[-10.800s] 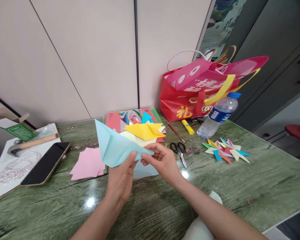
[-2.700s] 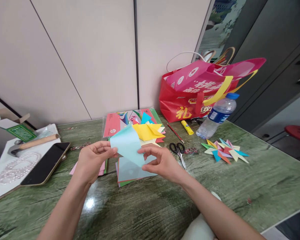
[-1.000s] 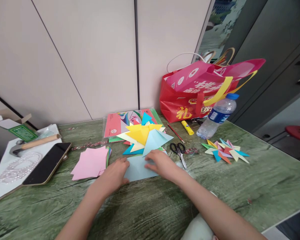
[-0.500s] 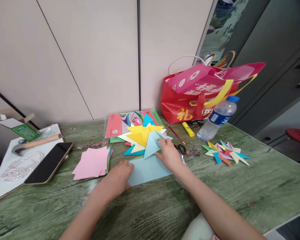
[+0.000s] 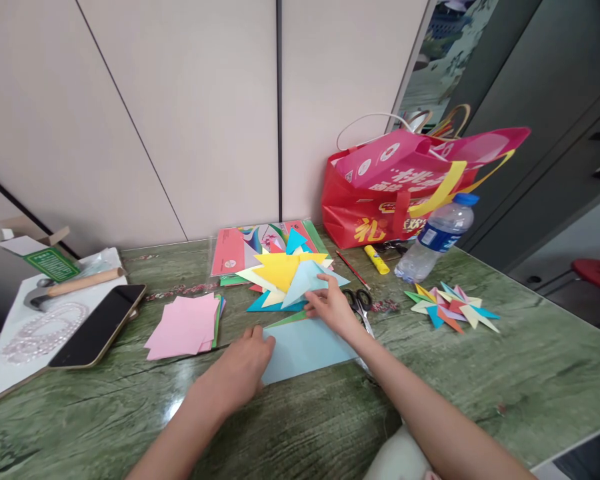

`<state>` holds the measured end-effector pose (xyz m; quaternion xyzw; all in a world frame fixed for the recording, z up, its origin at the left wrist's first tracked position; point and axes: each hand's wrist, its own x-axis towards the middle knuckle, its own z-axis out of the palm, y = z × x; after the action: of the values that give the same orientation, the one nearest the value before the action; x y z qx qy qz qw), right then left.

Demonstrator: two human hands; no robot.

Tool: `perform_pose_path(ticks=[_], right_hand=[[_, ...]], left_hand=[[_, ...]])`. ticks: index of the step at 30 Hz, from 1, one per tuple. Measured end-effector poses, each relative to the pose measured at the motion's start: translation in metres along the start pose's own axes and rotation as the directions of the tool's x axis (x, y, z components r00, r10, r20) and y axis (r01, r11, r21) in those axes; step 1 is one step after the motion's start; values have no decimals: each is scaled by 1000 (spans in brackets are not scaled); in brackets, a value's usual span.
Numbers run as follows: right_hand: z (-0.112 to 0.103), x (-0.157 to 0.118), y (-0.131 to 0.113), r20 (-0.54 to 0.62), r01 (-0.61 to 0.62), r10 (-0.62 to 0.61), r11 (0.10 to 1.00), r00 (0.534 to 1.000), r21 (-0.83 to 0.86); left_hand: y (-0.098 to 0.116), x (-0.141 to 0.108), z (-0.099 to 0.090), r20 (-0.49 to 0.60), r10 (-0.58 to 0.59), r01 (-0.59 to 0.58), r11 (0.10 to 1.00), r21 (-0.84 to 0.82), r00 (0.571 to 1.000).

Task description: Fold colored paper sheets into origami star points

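My left hand (image 5: 245, 363) rests at the left end of a light blue paper strip (image 5: 307, 350), its fingers curled over the edge. A green paper corner (image 5: 285, 323) shows behind the strip. My right hand (image 5: 333, 305) has its thumb and fingers at the lower right side of a folded light blue paper piece (image 5: 303, 283). That piece lies over a pile of folded pointed papers, with a yellow folded paper (image 5: 277, 272) beside it. Scissors with black handles (image 5: 363, 303) lie just right of my right hand, partly covered by the arm.
Left are pink paper squares (image 5: 185, 327), a phone (image 5: 100, 327), a hammer (image 5: 83, 283), a beaded string (image 5: 45, 333) and a green box (image 5: 53, 263). Right are a paper star (image 5: 453, 307), a bottle (image 5: 435, 240), a glue stick (image 5: 377, 260), a pencil (image 5: 353, 269) and a red bag (image 5: 380, 193).
My right hand has moved the folded light blue piece up and slightly left, onto the pile. The light blue strip and my left hand have shifted slightly toward me and to the right.
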<state>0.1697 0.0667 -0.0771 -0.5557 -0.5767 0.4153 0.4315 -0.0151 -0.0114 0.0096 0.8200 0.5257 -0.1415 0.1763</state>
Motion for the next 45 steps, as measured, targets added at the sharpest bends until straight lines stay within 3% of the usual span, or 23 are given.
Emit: perform_pose_path(ticks=[5,11,13,17,20,23,27,29,32,36,40,45], right_hand=[[1,0,-5,-45,48,-45,996,998,69],[-3,-4,-12,-153,135,-138,990,979,-26],[-6,-5,-15,-239,227,-243,969,940,-93],[-8,-8,-21,-307,464,-505,863,807,-200],[-7,-7,-21,-271,547,-570,821,776,-164],[-5,-2,-15,-179,567,-561,823,808,-18],[-1,3,-6,21,505,-516,844,856,181],[1,1,-6,75,512,-519,854,851,94],[2,-6,-10,72,504,-500,845,863,-177],[1,-10,-13,-39,292,-350,833,936,-471],[1,-9,-9,47,186,-183,884,982,-428],[7,-6,-10,156,215,-176,934,972,-284]], left_hand=[[0,3,3,-40,-13,13,1000,-15,999],[-1,0,7,-74,20,-22,1000,-19,997],[-1,-2,9,-95,41,-42,999,-14,995],[-5,-1,14,-89,96,-92,994,55,991],[-10,1,17,-79,136,-127,987,103,988],[-12,-1,15,-73,127,-119,988,99,989],[-12,-5,9,-67,97,-94,995,43,993],[-12,-3,7,-93,76,-77,997,-16,993],[-13,4,8,-109,33,-43,995,-92,993],[-17,8,11,-118,51,-63,993,-102,992],[-22,2,14,-107,90,-97,994,-59,990],[-23,5,15,-134,62,-74,994,-84,989]])
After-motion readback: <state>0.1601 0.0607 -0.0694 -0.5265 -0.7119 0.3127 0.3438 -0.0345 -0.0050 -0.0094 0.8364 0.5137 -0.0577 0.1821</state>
